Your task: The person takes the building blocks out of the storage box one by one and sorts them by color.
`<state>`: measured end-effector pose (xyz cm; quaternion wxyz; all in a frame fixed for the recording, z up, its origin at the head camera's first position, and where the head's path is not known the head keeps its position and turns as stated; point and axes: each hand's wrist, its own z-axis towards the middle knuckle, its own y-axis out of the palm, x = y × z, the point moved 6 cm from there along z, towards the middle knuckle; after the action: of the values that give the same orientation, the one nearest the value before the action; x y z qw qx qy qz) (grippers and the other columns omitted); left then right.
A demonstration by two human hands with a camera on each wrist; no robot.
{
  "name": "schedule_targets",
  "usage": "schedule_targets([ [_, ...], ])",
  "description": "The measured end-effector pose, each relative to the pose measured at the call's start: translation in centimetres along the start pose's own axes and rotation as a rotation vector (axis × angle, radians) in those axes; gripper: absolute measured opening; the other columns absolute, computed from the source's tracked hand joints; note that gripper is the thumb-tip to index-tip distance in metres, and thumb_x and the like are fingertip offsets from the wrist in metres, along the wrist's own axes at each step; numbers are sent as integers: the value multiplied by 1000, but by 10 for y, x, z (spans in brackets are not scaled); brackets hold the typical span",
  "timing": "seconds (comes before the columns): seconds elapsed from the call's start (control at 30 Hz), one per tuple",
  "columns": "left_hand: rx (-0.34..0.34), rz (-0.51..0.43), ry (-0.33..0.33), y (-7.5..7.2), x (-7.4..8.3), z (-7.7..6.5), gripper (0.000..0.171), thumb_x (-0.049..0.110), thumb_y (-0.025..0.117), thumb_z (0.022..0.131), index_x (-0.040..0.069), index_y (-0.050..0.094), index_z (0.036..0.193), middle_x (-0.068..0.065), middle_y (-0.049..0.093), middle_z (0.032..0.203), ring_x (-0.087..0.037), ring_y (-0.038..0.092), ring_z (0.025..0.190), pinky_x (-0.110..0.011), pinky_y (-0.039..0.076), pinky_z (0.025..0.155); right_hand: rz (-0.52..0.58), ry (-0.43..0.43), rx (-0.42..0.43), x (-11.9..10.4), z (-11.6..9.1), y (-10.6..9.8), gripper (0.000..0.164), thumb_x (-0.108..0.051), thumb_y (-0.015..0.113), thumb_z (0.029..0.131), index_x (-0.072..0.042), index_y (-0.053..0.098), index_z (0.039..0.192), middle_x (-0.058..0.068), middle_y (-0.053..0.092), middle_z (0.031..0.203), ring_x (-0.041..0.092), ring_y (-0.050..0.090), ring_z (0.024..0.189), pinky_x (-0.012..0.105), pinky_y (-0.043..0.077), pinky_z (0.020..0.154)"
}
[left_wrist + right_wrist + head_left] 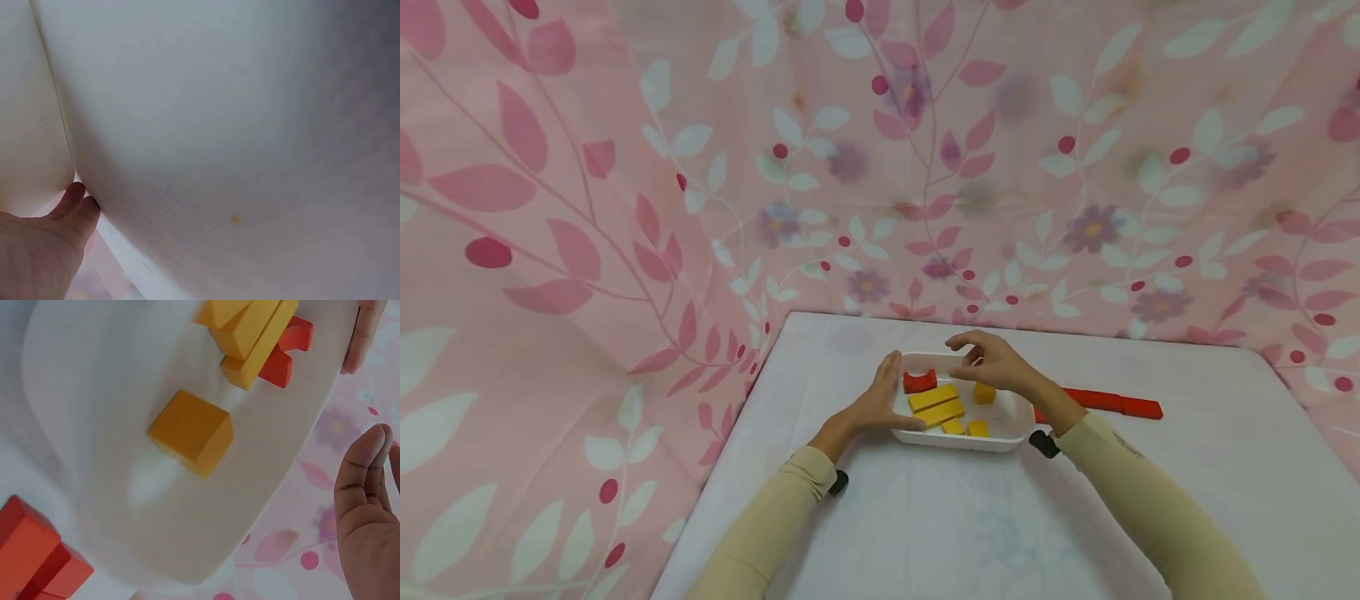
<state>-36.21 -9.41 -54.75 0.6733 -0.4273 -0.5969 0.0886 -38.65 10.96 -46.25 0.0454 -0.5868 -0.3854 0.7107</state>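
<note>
A white tray [981, 443] on the table holds yellow blocks and a red arched block [919, 382]. At the tray's left end is my left hand [871, 407], fingers along the outer side and thumb stretched over the near rim. Beside the thumb lie two long yellow blocks [936, 405]. My right hand [995, 363] hovers above the tray's far right side, fingers loosely bent and holding nothing. Below it sits a yellow cube [190, 432], apart from the others. Two small yellow blocks [966, 427] rest near the front wall.
Red blocks [1108, 402] form a strip on the table right of the tray, partly behind my right forearm. A white cloth [940, 517] covers the table. Pink floral fabric [970, 167] hangs behind and along the left side.
</note>
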Motion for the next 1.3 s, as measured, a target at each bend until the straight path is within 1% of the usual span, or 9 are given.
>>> schedule_targets([
  [0.2,4,-10,0,1,1,0,126,67,72,59,35,-16,144,13,-18,153,-17,-4,143,-52,17,113,-31,-21,0,-2,12,4,45,-35,72,79,-25,55,120,0,57,121,17,61,90,30,55,76],
  [0.4,3,4,8,1,1,1,126,67,71,59,35,-16,144,13,-18,153,-17,-5,143,-51,18,113,-42,23,-21,1,22,10,43,-29,72,80,-24,56,120,0,57,121,19,61,93,32,55,79],
  [0.5,2,1,10,2,1,0,126,67,71,60,34,-16,144,13,-18,153,-17,-5,143,-52,18,113,-49,62,-54,5,27,17,42,-25,71,80,-22,57,120,3,57,122,19,60,93,32,55,78],
  [0.6,1,-12,7,2,1,0,127,66,72,59,32,-15,145,13,-18,153,-17,-5,143,-51,17,113,-60,80,-105,8,31,25,42,-22,71,80,-16,58,120,7,60,119,19,60,89,31,55,76],
  [0.73,0,-9,33,4,2,0,127,66,72,60,29,-14,146,9,-18,154,-17,-5,144,-50,19,113,-109,67,-171,11,36,36,45,-23,72,80,-9,59,121,9,62,115,17,60,86,29,55,77],
  [0.87,10,-5,53,3,4,0,126,67,72,60,33,-16,144,5,-16,155,-17,-4,144,-50,21,113,-166,70,-203,11,39,44,50,-27,74,78,-10,59,122,7,62,117,16,59,87,28,54,79],
  [1.0,13,-2,44,2,3,0,126,68,71,59,35,-16,144,8,-16,154,-16,-4,144,-50,21,113,-200,117,-222,10,39,48,56,-28,76,75,-11,57,125,8,61,118,15,59,85,28,54,79],
  [1.13,14,-4,36,1,2,0,127,69,71,59,30,-12,146,10,-16,154,-18,-3,144,-50,22,112,-231,151,-246,10,40,52,60,-28,77,74,-11,54,128,9,59,120,15,58,85,28,54,79],
  [1.3,11,6,29,0,0,1,126,69,71,58,31,-13,146,12,-16,153,-18,-3,144,-49,23,112,-273,147,-227,10,44,55,58,-25,76,76,-11,54,127,9,59,119,16,57,88,31,53,83],
])
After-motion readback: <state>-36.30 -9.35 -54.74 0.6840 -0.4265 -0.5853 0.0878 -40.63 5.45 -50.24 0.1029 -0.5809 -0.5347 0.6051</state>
